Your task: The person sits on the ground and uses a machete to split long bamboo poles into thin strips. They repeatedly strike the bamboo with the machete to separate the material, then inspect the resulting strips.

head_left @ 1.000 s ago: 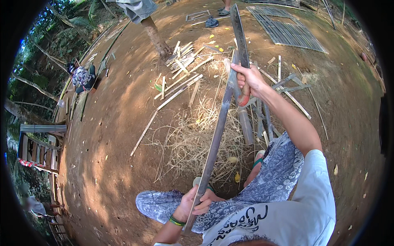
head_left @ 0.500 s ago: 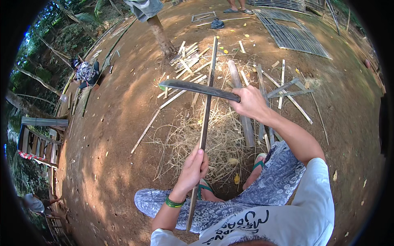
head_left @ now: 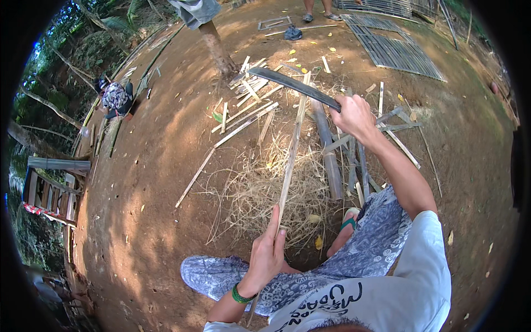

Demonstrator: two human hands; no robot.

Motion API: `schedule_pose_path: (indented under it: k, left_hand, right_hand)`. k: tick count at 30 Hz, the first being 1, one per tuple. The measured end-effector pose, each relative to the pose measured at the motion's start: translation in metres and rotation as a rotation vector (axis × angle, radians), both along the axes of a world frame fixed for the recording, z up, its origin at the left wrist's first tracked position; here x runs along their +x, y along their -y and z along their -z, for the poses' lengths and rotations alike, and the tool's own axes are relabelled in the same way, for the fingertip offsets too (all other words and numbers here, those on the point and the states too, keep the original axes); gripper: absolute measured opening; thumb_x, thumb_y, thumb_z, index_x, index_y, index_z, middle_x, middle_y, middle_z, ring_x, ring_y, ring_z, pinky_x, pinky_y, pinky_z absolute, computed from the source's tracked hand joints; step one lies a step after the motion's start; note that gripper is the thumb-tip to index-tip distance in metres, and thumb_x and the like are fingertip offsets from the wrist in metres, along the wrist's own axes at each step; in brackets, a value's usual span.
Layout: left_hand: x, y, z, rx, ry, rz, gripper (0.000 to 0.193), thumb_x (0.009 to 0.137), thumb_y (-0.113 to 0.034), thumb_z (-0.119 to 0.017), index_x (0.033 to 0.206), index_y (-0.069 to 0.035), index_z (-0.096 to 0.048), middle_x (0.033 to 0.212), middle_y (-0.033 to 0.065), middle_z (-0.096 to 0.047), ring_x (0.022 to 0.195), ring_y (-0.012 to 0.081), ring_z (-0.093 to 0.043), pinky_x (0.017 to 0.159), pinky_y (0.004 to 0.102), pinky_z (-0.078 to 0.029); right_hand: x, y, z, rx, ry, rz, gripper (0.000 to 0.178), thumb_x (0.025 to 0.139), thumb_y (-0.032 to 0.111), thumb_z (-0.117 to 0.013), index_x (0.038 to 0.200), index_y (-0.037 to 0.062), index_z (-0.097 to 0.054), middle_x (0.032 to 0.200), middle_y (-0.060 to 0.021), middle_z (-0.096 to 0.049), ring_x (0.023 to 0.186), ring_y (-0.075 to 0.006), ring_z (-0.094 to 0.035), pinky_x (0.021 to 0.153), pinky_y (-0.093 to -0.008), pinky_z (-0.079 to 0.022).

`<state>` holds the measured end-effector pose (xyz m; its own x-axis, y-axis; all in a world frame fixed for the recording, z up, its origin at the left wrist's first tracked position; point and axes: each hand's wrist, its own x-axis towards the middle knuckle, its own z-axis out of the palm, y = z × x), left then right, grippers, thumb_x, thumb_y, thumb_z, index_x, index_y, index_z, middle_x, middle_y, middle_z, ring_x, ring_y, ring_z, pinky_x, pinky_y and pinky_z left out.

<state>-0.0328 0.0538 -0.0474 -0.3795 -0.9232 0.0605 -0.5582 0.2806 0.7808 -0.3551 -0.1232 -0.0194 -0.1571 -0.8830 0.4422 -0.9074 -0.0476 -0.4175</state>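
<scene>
The left hand [head_left: 266, 255] grips the near end of a long thin pale bamboo strip [head_left: 290, 160] running away over the heap of dry straw-coloured shavings [head_left: 265, 193], while the right hand [head_left: 354, 116] clenches the handle of a dark curved machete [head_left: 290, 84] across its far end.

Person [head_left: 318, 8] at top edge cut off above ankles; bamboo strip [head_left: 289, 166] lower end hidden behind left hand [head_left: 265, 257].
</scene>
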Motion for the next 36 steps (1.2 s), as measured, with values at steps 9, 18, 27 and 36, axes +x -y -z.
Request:
schedule_pose_path:
  k: [9, 18, 27, 36]
  left_hand:
    - [0.009, -0.015, 0.003, 0.047, -0.008, -0.029, 0.060, 0.101, -0.006, -0.048, 0.157, -0.003, -0.024, 0.060, 0.0076, -0.047, 0.053, 0.0145, -0.047, 0.053, 0.0304, -0.041]
    - [0.002, -0.012, 0.009, 0.085, 0.016, -0.036, 0.060, 0.101, -0.006, -0.049, 0.156, -0.003, -0.027, 0.066, 0.0106, -0.056, 0.058, 0.0164, -0.055, 0.056, 0.0308, -0.045]
    - [0.009, -0.026, 0.015, 0.071, -0.041, -0.041, 0.060, 0.100, -0.004, -0.051, 0.155, -0.004, -0.028, 0.067, 0.0145, -0.052, 0.058, 0.0184, -0.049, 0.057, 0.0319, -0.044]
    - [0.016, -0.039, 0.026, 0.068, -0.096, -0.025, 0.057, 0.103, -0.007, -0.047, 0.156, -0.004, -0.027, 0.064, 0.0031, -0.053, 0.058, 0.0081, -0.051, 0.054, 0.0262, -0.044]
  right_hand:
    - [0.008, 0.005, 0.005, 0.174, 0.044, -0.016, 0.021, 0.077, 0.016, -0.060, 0.084, 0.0013, -0.074, 0.059, -0.0201, -0.064, 0.055, -0.0355, -0.066, 0.060, -0.0487, -0.055]
    - [0.045, -0.029, 0.025, -0.088, -0.213, -0.382, 0.014, 0.071, 0.018, -0.065, 0.072, 0.0049, -0.070, 0.052, -0.0169, -0.060, 0.047, -0.0331, -0.062, 0.053, -0.0471, -0.053]
    - [0.037, -0.017, 0.031, -0.006, -0.143, -0.330, 0.016, 0.074, 0.017, -0.064, 0.076, 0.0028, -0.071, 0.055, -0.0188, -0.062, 0.051, -0.0338, -0.064, 0.058, -0.0480, -0.055]
    - [0.022, 0.006, 0.037, 0.101, -0.168, -0.258, 0.017, 0.074, 0.017, -0.063, 0.077, 0.0016, -0.070, 0.056, -0.0178, -0.063, 0.054, -0.0343, -0.066, 0.059, -0.0475, -0.057]
